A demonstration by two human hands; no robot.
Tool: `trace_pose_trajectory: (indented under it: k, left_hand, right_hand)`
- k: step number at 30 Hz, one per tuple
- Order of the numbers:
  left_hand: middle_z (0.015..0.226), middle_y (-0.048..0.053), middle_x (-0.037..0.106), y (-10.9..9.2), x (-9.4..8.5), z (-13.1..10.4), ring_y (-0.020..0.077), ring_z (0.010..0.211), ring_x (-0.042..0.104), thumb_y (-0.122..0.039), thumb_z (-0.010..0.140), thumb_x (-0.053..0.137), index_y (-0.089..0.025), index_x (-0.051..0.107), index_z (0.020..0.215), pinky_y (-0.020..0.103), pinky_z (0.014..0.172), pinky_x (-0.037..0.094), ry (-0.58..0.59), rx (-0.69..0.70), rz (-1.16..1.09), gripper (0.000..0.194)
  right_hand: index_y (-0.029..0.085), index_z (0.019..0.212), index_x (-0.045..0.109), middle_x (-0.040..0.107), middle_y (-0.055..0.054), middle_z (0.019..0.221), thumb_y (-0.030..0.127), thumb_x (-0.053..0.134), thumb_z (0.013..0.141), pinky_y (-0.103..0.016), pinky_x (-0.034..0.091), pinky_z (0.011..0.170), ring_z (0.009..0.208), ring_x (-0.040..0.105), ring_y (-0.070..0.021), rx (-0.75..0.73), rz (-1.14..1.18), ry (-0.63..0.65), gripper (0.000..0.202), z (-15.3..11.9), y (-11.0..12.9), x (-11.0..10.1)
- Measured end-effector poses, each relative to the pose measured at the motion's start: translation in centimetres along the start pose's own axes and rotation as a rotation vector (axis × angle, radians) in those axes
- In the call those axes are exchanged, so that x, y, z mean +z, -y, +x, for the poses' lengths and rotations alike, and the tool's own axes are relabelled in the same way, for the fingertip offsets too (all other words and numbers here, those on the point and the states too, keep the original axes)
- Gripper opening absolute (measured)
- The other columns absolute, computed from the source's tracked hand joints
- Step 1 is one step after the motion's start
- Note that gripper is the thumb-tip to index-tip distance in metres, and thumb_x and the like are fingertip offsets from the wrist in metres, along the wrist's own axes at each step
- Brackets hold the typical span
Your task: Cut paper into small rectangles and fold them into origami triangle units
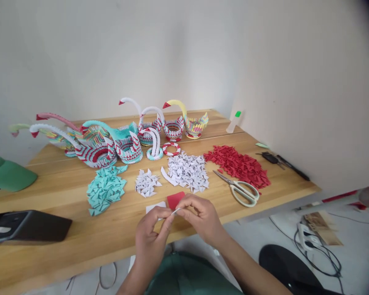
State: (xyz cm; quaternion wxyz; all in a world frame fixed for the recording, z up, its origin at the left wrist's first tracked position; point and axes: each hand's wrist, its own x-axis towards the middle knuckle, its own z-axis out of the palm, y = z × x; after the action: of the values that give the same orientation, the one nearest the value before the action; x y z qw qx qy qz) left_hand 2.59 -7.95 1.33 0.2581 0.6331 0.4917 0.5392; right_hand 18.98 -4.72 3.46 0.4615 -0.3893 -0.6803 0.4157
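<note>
My left hand point(153, 231) and my right hand point(201, 215) meet at the table's front edge, both pinching a small white piece of paper point(176, 211) between thumbs and forefingers. Just behind them lie a red paper point(175, 199) and a white paper point(153, 206), each partly covered by the hands. Farther back are a small heap of white folded triangles point(146, 183), a bigger white heap point(189, 171) and a short curved white strip point(168, 177). Teal triangles point(106, 189) are piled at left, red ones point(238, 164) at right.
Open-handled scissors point(240, 189) lie right of the hands. Several paper swans point(95, 151) line the back, near a red-and-white ring point(171, 149). A black device point(39, 226) and green object point(10, 174) stand left. Keys point(272, 158) rest at the right edge.
</note>
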Motion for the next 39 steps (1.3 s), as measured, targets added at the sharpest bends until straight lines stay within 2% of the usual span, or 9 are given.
trace_pose_trajectory:
  k: [4, 9, 16, 22, 26, 29, 32, 36, 39]
  left_hand:
    - [0.076, 0.004, 0.070, -0.1, 0.0, 0.1, 0.0184, 0.076, 0.067, -0.023, 0.086, 0.060, -0.018, 0.065, 0.077, 0.026, 0.068, 0.052, 0.054, -0.053, 0.014, 0.011]
    - [0.071, 0.001, 0.067, 0.1, 0.3, 0.7, 0.0158, 0.068, 0.063, -0.021, 0.086, 0.057, -0.018, 0.060, 0.071, 0.024, 0.065, 0.049, 0.109, -0.088, 0.039, 0.015]
    - [0.070, 0.000, 0.066, 1.2, 0.6, 2.0, 0.0143, 0.066, 0.062, -0.025, 0.086, 0.059, -0.018, 0.063, 0.076, 0.022, 0.063, 0.048, 0.185, -0.168, -0.046, 0.013]
    - [0.072, 0.001, 0.066, 2.0, -0.1, 2.7, 0.0143, 0.068, 0.061, -0.023, 0.090, 0.055, -0.019, 0.062, 0.076, 0.023, 0.066, 0.046, 0.225, -0.126, 0.009, 0.016]
    - [0.070, 0.000, 0.065, 2.2, -0.6, 2.9, 0.0139, 0.065, 0.061, -0.021, 0.089, 0.055, -0.019, 0.060, 0.074, 0.023, 0.062, 0.045, 0.229, -0.115, 0.052, 0.016]
    - [0.070, 0.000, 0.066, 2.6, -0.9, 3.1, 0.0144, 0.066, 0.062, -0.020, 0.089, 0.056, -0.019, 0.061, 0.074, 0.024, 0.063, 0.046, 0.213, -0.078, 0.064, 0.015]
    - [0.075, 0.001, 0.068, 3.0, -1.2, 3.2, 0.0152, 0.068, 0.064, -0.020, 0.088, 0.057, -0.020, 0.064, 0.082, 0.024, 0.064, 0.047, 0.176, -0.073, 0.024, 0.009]
    - [0.070, 0.001, 0.067, 3.2, -1.7, 3.5, 0.0150, 0.065, 0.062, -0.020, 0.088, 0.058, -0.019, 0.062, 0.077, 0.024, 0.063, 0.046, 0.208, -0.063, 0.019, 0.012]
    - [0.068, 0.000, 0.065, 3.2, -1.9, 3.7, 0.0140, 0.064, 0.061, -0.018, 0.088, 0.057, -0.019, 0.059, 0.074, 0.024, 0.062, 0.045, 0.211, -0.071, 0.057, 0.014]
  right_hand:
    - [0.019, 0.078, 0.068, 0.069, -0.001, 0.076, 0.026, 0.064, 0.086, -0.025, 0.048, 0.070, 0.072, 0.062, -0.0147, 0.046, 0.029, 0.015, 0.011, 0.1, -0.1, 0.4]
    - [0.019, 0.078, 0.067, 0.069, -0.002, 0.076, 0.034, 0.065, 0.086, -0.025, 0.048, 0.066, 0.070, 0.062, -0.0151, 0.090, 0.080, 0.056, 0.017, 1.0, -0.9, 0.3]
    - [0.019, 0.074, 0.064, 0.065, -0.001, 0.070, 0.031, 0.058, 0.091, -0.025, 0.044, 0.065, 0.066, 0.058, -0.0133, -0.009, -0.060, 0.037, 0.021, 1.7, -2.0, 0.0]
    - [0.018, 0.076, 0.066, 0.066, -0.001, 0.068, 0.040, 0.050, 0.095, -0.023, 0.045, 0.060, 0.062, 0.059, -0.0133, 0.127, 0.071, 0.080, 0.033, 2.4, -2.6, 0.0]
    - [0.020, 0.085, 0.069, 0.070, -0.003, 0.078, 0.037, 0.057, 0.093, -0.026, 0.047, 0.067, 0.071, 0.062, -0.0153, 0.052, -0.054, 0.140, 0.022, 3.0, -2.3, -0.2]
    - [0.021, 0.077, 0.066, 0.066, -0.002, 0.072, 0.030, 0.060, 0.091, -0.027, 0.045, 0.067, 0.068, 0.060, -0.0151, -0.052, -0.160, 0.106, 0.018, 3.3, -2.2, 0.1]
    - [0.021, 0.077, 0.064, 0.064, -0.001, 0.070, 0.025, 0.057, 0.092, -0.027, 0.045, 0.065, 0.066, 0.058, -0.0146, -0.104, -0.150, 0.060, 0.017, 3.4, -2.2, 0.8]
    - [0.021, 0.076, 0.063, 0.062, -0.001, 0.069, 0.026, 0.056, 0.093, -0.026, 0.044, 0.064, 0.065, 0.057, -0.0143, -0.048, -0.135, 0.040, 0.019, 3.4, -2.5, 1.6]
    - [0.021, 0.087, 0.066, 0.066, -0.002, 0.076, 0.027, 0.055, 0.093, -0.026, 0.045, 0.065, 0.068, 0.060, -0.0149, 0.007, -0.105, 0.046, 0.014, 3.6, -2.7, 1.8]
